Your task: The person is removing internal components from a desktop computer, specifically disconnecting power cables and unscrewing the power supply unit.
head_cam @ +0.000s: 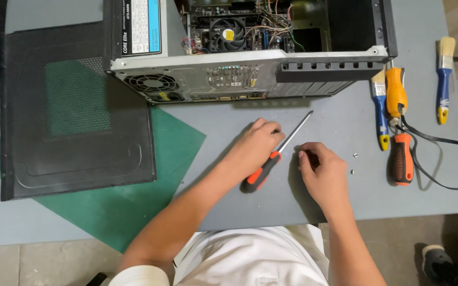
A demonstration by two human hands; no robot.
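- The fingers (265,128) of the left hand (254,147) are closed around a screwdriver (277,154) with an orange-and-black handle, which is laid slanting on the grey table (335,114), tip toward the computer case (250,50).
- The right hand (322,173) is rested just beside the handle, fingers curled; whether anything is pinched cannot be told.
- Two small screws (353,163) are seen near the right hand.
- Brushes (381,108) and another screwdriver (401,159) are laid farther right.
- A black side panel (70,116) is laid at far left.
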